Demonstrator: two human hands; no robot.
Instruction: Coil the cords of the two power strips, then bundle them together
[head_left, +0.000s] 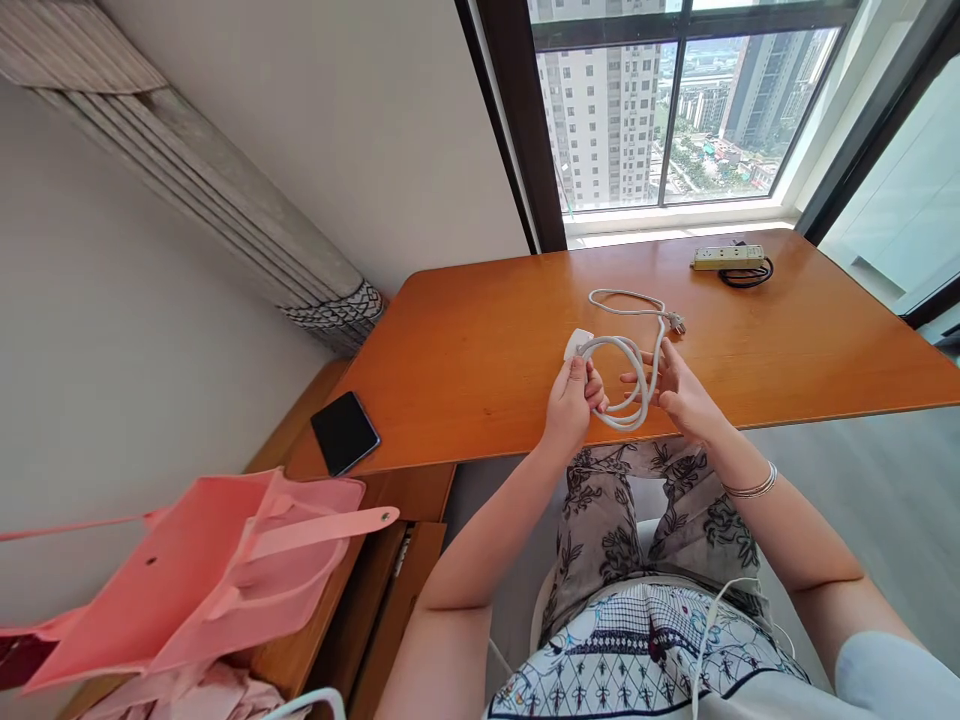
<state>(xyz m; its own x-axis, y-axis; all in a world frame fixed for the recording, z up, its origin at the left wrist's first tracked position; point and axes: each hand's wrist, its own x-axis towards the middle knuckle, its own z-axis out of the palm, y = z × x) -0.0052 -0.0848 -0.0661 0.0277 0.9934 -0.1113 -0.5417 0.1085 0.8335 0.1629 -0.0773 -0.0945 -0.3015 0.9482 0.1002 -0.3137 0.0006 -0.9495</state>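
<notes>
A white power cord (636,405) is wound into a loose coil just above the table's front edge. My left hand (571,400) is closed around the left side of this coil, below a white block (577,343) at the cord's end. On the coil's right side is my right hand (681,393), its fingers spread, some of them behind the cord and touching it. From there the unwound length loops back over the tabletop, and its grey plug (676,323) lies past my right fingertips.
The wooden table (465,350) reaches to the window. A power strip (726,258) with a black cable (746,276) lies at the back right. At the left edge rests a dark-screened phone or tablet (345,433). An open pink bag (217,570) stands on lower wooden furniture at left.
</notes>
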